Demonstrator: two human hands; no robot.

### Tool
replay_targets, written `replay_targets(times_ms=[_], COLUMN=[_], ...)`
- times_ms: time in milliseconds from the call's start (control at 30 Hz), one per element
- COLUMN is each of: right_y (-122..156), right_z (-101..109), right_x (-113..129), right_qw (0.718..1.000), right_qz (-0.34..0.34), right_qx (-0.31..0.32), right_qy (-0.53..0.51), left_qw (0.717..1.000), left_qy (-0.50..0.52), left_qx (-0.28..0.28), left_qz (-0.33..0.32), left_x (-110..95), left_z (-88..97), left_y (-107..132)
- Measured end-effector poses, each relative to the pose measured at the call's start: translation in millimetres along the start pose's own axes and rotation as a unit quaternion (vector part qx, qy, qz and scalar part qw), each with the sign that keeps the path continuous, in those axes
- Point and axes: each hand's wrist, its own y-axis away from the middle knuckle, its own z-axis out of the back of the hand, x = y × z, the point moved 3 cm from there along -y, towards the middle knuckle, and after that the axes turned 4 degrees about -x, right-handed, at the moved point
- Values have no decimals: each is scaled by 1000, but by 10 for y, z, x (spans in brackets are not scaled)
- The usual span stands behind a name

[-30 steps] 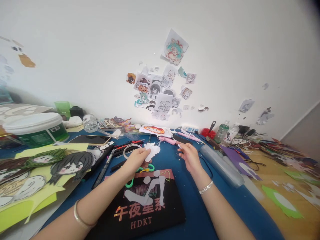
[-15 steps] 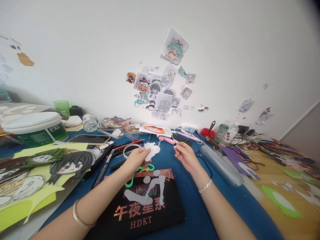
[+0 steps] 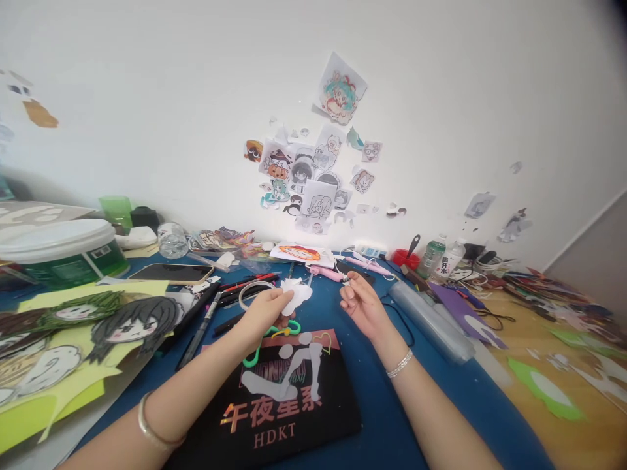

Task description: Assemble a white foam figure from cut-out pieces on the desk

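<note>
Between the thumb and fingers of my left hand (image 3: 269, 310) is a small white paper cutout (image 3: 298, 297) with an uneven edge. My right hand (image 3: 363, 307) is raised to its right, apart from the cutout. Its thumb and index finger are pinched together at something tiny, too small to make out. Just beyond that hand lies a pink pen-like tool (image 3: 327, 273). Below both hands, a black printed board (image 3: 337, 418) bears grey-white cut strips (image 3: 267, 386). A green looped plastic piece (image 3: 251, 358) lies at its upper edge, partly behind my left hand.
Yellow sheets with drawn character cutouts (image 3: 134, 320), a phone (image 3: 171, 273) and a white-lidded tub (image 3: 59, 241) are on the left. A clear plastic roll (image 3: 431, 323), a purple sheet (image 3: 463, 313) and bottles (image 3: 448, 260) stand or lie right. Drawings cover the wall ahead.
My right hand's fingers have turned and shifted slightly upward, still pinched. My left hand keeps hold of the white cutout. The whole view has moved a little.
</note>
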Motion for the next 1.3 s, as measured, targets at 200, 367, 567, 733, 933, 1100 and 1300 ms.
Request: replay_targets(times_ms=[200, 367, 567, 733, 933, 1100, 1300], right_y=[-23, -19, -12, -21, 5, 22, 0], right_z=[41, 28, 23, 30, -2, -28, 11], right_x=[-3, 6, -9, -45, -51, -89, -158], right_qw=[999, 998, 993, 994, 986, 976, 976], right_qz=[1, -2, 12, 0, -2, -7, -39], right_qx=[-36, -45, -63, -38, -13, 15, 12], right_qy=[24, 36, 103, 103, 163, 216, 213], left_qw=[1000, 1000, 1000, 1000, 1000, 1000, 1000], left_qy=[0, -2, 11, 9, 11, 13, 16], left_qx=[-3, -3, 1, -2, -5, 3, 5], left_qz=[2, 3, 4, 8, 6, 5, 3], left_x=[-27, -22, -25, -37, -20, -6, -8], left_z=[-7, -7, -9, -15, -19, -20, -18], left_y=[21, 13, 18, 25, 6, -3, 3])
